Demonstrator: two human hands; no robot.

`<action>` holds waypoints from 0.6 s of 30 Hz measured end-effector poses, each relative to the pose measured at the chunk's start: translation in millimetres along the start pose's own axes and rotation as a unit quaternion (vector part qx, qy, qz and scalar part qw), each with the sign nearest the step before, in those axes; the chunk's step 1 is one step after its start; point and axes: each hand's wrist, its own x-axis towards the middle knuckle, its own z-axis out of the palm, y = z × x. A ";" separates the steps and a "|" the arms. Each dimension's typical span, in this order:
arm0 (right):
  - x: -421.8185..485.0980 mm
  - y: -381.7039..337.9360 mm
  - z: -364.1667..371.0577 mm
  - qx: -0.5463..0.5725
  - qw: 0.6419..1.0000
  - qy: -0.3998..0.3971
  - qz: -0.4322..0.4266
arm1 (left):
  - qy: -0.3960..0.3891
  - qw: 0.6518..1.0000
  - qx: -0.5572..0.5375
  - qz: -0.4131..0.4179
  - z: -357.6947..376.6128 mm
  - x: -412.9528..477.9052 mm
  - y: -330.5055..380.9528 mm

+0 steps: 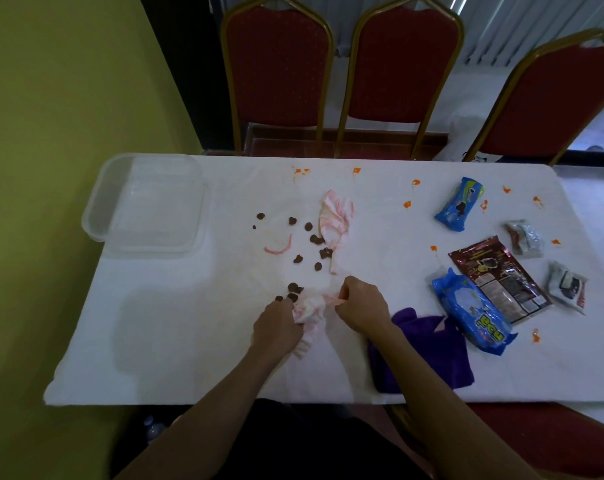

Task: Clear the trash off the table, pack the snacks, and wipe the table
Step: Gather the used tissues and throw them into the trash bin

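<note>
Both my hands are closed on one stained tissue [309,311] near the table's [175,341] near edge: my left hand [276,327] bunches it in curled fingers, my right hand [361,306] pinches its other end. A second stained tissue [335,223] lies at twelve o'clock with brown crumbs [316,240] scattered between, touching both. Snack packets [473,311] crowd three o'clock by the right edge, a purple cloth [432,344] sits under my right forearm, a clear container [144,206] overhangs the ten o'clock corner, and bare tabletop stretches toward nine.

On the tabletop [175,341], the container [144,206] sits far left of the crumbs [304,244]; 5 snack packets [501,282] lie right of them, 3 chairs [401,71] behind.
</note>
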 end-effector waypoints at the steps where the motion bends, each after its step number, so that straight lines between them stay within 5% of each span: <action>1: -0.4 2.2 0.9 0.004 1.000 -0.004 0.004 | 0.001 1.000 -0.004 -0.006 0.4 -0.4 1.2; 18: -4.6 1.5 10.7 0.077 0.996 -0.043 0.020 | -0.016 0.998 -0.049 -0.028 -3.7 0.2 -10.8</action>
